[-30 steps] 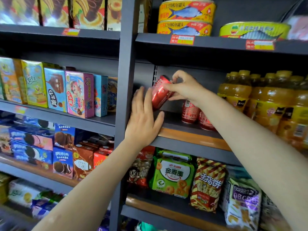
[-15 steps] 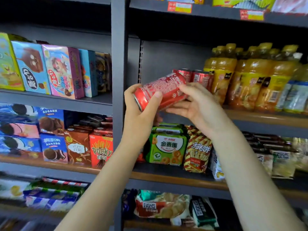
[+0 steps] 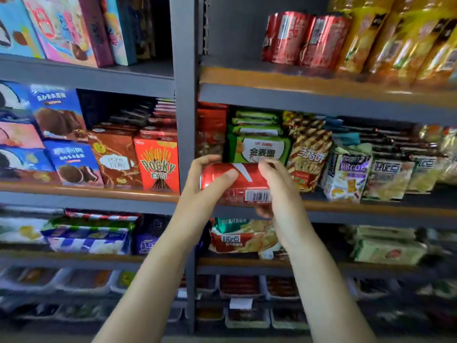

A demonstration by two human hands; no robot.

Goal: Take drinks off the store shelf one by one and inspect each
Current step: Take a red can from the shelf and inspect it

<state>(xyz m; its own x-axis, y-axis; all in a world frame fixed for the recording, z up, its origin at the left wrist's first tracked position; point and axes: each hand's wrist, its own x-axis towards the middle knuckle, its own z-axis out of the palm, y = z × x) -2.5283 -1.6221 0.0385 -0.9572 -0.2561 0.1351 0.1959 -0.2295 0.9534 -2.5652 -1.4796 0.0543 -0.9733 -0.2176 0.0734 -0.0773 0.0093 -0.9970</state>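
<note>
Indoors, both hands (image 3: 200, 194) (image 3: 279, 194) clasp a red can (image 3: 243, 180) before grey snack shelves (image 3: 321, 100).

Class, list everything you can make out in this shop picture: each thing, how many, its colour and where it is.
held can: one, red, on its side between both hands
cans on shelf: two visible, red, upper right shelf
drink bottles: several, yellow-orange, right of those cans
Pocky box: one, red, middle left shelf
green snack bag: one in front, middle shelf, behind held can
hands: left hand and right hand, each gripping one end of the can
</note>
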